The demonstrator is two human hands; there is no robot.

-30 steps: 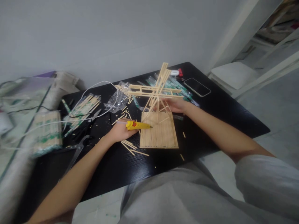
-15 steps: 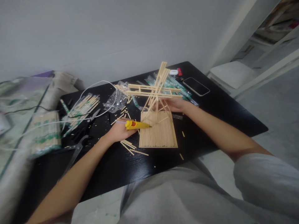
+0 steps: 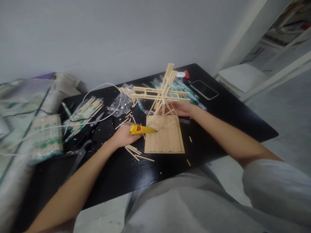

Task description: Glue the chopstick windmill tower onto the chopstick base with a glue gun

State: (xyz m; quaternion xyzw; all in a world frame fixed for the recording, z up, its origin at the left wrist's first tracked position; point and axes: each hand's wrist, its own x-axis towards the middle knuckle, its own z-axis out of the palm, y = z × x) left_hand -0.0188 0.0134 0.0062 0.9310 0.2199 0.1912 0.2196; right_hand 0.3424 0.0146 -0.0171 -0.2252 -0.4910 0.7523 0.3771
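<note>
Green printing marks the wrapped stick packs (image 3: 47, 133) on the left of the desk (image 3: 114, 184), too blurred to read. On that black, faintly grained surface, scattered with cut stick pieces (image 3: 133, 149), a stick model (image 3: 163, 96) with crossed arms and a slatted panel (image 3: 165, 140) sits near the middle, before a plain grey wall (image 3: 121, 38), with a white seat (image 3: 243, 77) beyond the desk's right edge. Of the person's hands, the left hand (image 3: 125, 135) grips a yellow glue gun (image 3: 141, 129), nozzle over the panel, while the right hand (image 3: 181, 108) is behind the model, its fingers too hidden to tell whether they grasp it.
</note>
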